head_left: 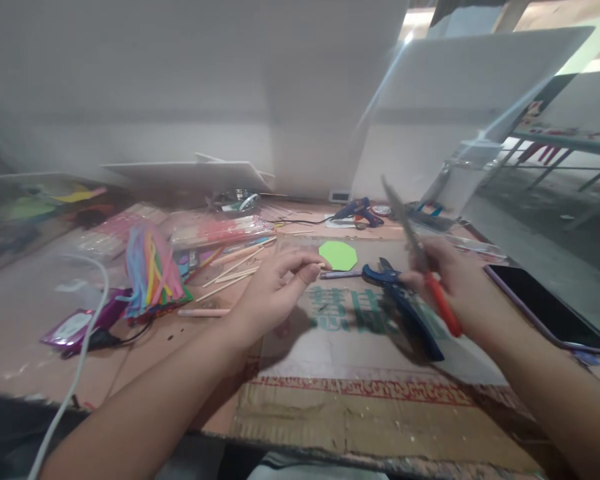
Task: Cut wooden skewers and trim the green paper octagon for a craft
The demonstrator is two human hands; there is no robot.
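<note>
My left hand (pixel 285 283) is closed in a pinch on a thin wooden stick (pixel 322 266), of which only a short end shows past the fingertips. A green octagon (pixel 338 255) lies just beyond those fingertips. My right hand (pixel 437 270) is closed around a blurred tool with a red handle (pixel 443 304) and a long grey blade pointing up and away. Blue-handled cutters (pixel 413 323) are beside and partly below my right hand; whether it touches them is unclear. A purple pen (pixel 341 274) lies between the hands.
Loose sticks (pixel 230 275), colourful pipe cleaners (pixel 153 270) and plastic packs (pixel 223 231) lie left. A glue gun (pixel 359 211) is at the back, a phone (pixel 550 308) at the right. A white cable (pixel 87 340) crosses the left side. Cardboard (pixel 360 423) covers the front.
</note>
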